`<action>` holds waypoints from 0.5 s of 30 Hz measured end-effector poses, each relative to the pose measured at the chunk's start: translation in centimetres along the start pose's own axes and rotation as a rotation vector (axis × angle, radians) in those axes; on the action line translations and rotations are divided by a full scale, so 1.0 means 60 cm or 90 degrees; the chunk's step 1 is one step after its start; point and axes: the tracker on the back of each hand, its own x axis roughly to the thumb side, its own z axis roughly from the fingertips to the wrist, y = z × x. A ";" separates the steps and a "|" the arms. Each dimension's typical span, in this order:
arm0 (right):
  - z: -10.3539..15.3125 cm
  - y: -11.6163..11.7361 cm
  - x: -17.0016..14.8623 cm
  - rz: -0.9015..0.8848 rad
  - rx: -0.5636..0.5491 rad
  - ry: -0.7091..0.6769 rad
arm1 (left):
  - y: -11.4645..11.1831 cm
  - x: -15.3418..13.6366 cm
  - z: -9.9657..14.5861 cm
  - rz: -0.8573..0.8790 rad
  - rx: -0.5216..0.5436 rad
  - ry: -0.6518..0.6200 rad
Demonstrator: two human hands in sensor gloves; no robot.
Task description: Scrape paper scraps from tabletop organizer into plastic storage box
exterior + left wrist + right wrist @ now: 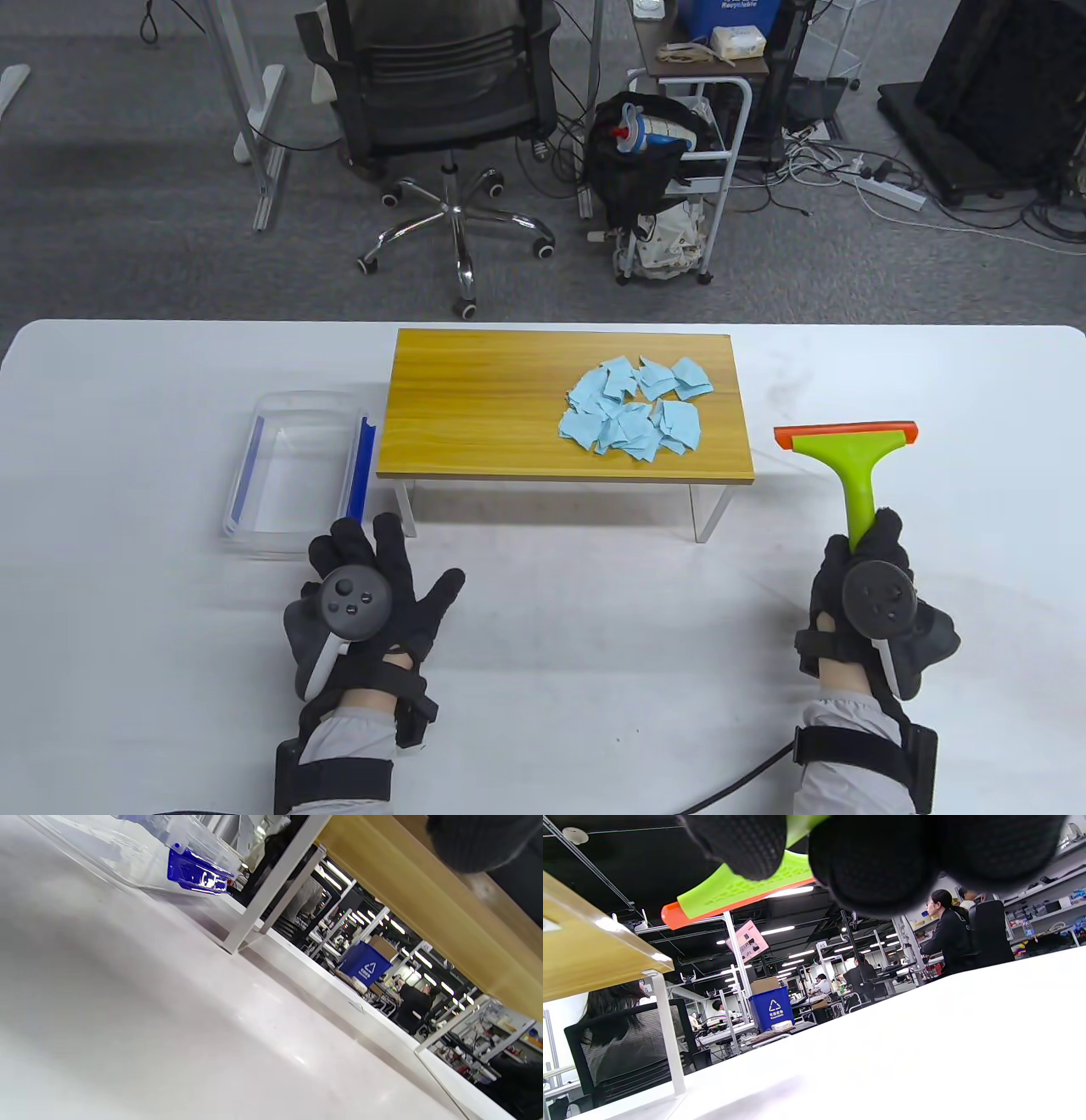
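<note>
Blue paper scraps [635, 409] lie in a loose heap on the right half of the wooden organizer [475, 399], a small table with thin legs that stands on the white worktop [153, 407]. Just beside its left end sits the clear plastic box [293, 463] with blue clips, open on top and a bit lower than the wooden top. The right hand [874, 594] grips the green handle of the scraper [853, 458], and its orange blade points away from the person, to the right of the organizer and not touching it. In the right wrist view the scraper is up off the worktop. The left hand [369, 594] is open with its fingers spread flat, near the front corner of the box, and holds nothing. The job looks like it is only starting, since all the scraps are on the wood and I see none in the box. To do it well, I think the blade should come down flat on the wood to the right of the heap, then push to the left in one slow, long sweep. Going fast could make the light scraps fly off the front or back edge. The left hand could hold the box snug against the end of the organizer so nothing falls in between.
</note>
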 end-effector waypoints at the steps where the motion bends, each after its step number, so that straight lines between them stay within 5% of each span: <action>1: 0.001 0.001 -0.002 -0.011 0.004 0.001 | 0.000 -0.005 0.000 0.021 0.006 0.002; 15: 0.000 0.000 -0.004 -0.092 0.022 0.006 | 0.061 -0.074 -0.027 0.078 0.149 0.211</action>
